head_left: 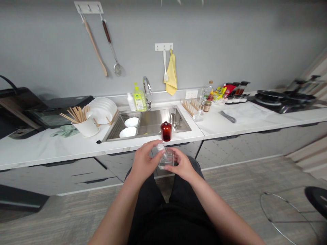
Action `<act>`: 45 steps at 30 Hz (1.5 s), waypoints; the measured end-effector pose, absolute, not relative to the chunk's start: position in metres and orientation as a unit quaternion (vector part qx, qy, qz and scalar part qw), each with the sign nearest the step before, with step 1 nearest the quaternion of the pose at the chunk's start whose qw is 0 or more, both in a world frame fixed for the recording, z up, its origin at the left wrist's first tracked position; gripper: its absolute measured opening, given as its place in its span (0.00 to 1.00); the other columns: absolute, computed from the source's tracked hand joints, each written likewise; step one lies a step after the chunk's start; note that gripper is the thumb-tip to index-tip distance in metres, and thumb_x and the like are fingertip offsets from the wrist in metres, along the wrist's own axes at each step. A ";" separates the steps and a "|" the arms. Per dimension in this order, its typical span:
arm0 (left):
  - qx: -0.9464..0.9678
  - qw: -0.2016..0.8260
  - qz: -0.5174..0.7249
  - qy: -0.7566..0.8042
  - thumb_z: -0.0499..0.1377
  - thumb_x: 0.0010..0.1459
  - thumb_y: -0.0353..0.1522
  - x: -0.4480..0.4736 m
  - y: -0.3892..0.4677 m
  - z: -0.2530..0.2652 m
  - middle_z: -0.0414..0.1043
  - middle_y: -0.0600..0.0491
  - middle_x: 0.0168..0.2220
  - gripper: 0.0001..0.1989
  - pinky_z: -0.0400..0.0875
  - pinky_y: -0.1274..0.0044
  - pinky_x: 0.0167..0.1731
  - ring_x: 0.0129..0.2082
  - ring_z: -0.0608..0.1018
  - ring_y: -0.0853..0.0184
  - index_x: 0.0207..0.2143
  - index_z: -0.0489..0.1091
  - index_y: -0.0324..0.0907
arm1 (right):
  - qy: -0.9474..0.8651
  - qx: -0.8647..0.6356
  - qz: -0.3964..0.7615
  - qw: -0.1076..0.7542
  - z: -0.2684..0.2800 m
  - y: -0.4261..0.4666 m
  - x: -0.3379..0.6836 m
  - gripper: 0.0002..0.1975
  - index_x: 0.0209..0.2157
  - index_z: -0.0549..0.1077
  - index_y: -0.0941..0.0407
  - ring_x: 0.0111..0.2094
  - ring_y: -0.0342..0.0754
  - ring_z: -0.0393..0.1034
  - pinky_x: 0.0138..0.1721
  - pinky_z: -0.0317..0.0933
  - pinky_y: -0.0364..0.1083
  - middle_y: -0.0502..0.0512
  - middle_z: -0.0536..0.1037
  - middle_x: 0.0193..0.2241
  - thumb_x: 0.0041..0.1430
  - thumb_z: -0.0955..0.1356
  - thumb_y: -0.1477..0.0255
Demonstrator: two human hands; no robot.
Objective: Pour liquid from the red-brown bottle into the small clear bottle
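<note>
Just in front of the counter, my right hand (182, 165) is wrapped around the side of a clear bottle (167, 159) that looks like a pump dispenser. My left hand (146, 159) grips its white top (160, 147) between thumb and fingers. The top appears to sit at the bottle's mouth; whether it is screwed on I cannot tell. Beyond my hands, an amber bottle (166, 132) without a cap stands upright at the front edge of the sink.
The steel sink (155, 119) has a rack with two white bowls (128, 132). Green dish soap (139, 99) and a white bottle (131, 102) stand by the faucet (147, 92). On the left are plates (104, 109) and a chopstick holder (87, 128); jars (205, 106) stand right.
</note>
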State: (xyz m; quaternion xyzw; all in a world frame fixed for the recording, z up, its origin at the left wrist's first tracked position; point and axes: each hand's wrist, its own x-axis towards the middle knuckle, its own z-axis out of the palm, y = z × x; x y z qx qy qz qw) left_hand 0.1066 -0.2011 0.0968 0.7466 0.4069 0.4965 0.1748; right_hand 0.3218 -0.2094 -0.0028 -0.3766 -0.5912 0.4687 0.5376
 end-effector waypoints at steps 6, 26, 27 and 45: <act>0.737 0.216 0.498 0.402 0.70 0.70 0.37 0.107 -0.198 0.102 0.87 0.49 0.59 0.20 0.82 0.61 0.61 0.58 0.87 0.51 0.62 0.84 0.51 | -0.583 -0.373 0.473 0.544 -0.004 -0.209 0.319 0.44 0.63 0.77 0.48 0.59 0.61 0.83 0.62 0.78 0.59 0.59 0.84 0.61 0.47 0.89 0.59; 0.735 0.204 0.503 0.406 0.70 0.70 0.36 0.113 -0.202 0.103 0.89 0.49 0.54 0.14 0.80 0.60 0.63 0.56 0.88 0.51 0.55 0.87 0.50 | -0.585 -0.385 0.470 0.536 -0.008 -0.209 0.322 0.44 0.64 0.76 0.49 0.59 0.62 0.83 0.60 0.78 0.59 0.62 0.83 0.62 0.49 0.88 0.59; 0.734 0.199 0.505 0.408 0.70 0.70 0.36 0.113 -0.202 0.102 0.89 0.49 0.55 0.14 0.81 0.60 0.63 0.56 0.88 0.51 0.56 0.86 0.50 | -0.586 -0.386 0.469 0.536 -0.008 -0.209 0.322 0.44 0.64 0.76 0.49 0.59 0.62 0.82 0.61 0.78 0.59 0.61 0.83 0.62 0.49 0.88 0.59; 0.734 0.190 0.486 0.435 0.68 0.70 0.35 0.111 -0.204 0.100 0.88 0.51 0.56 0.15 0.84 0.66 0.53 0.54 0.89 0.54 0.57 0.84 0.51 | -0.594 -0.393 0.461 0.529 -0.010 -0.209 0.323 0.42 0.63 0.76 0.48 0.58 0.62 0.83 0.60 0.78 0.59 0.60 0.83 0.61 0.49 0.88 0.60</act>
